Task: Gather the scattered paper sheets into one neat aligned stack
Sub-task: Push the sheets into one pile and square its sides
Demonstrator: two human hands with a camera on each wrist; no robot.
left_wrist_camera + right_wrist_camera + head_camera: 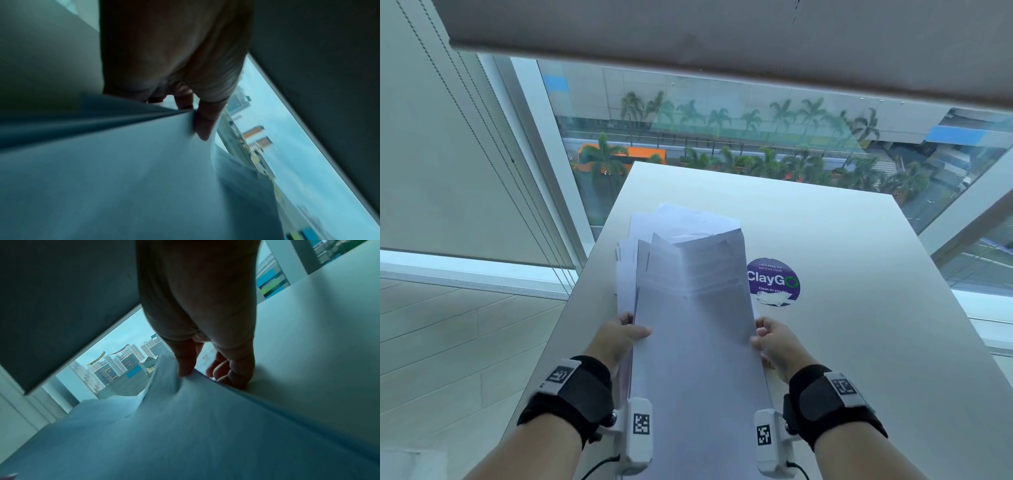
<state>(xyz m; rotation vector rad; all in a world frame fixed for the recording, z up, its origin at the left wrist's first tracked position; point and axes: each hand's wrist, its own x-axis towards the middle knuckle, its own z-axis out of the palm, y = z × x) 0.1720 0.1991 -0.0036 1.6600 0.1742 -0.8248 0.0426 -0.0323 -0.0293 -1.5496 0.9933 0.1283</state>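
A thick bundle of white paper sheets is held between both hands above the white table, its far ends fanned out and uneven. My left hand grips the bundle's left edge, thumb on top. My right hand grips the right edge the same way. In the left wrist view the left hand pinches the paper sheets with the thumb on top. In the right wrist view the right hand pinches the paper sheets, which buckle under the thumb.
A round purple ClayGo sticker lies on the table just right of the sheets. The table's left edge drops to a wooden floor. Windows and a lowered blind stand beyond the far edge.
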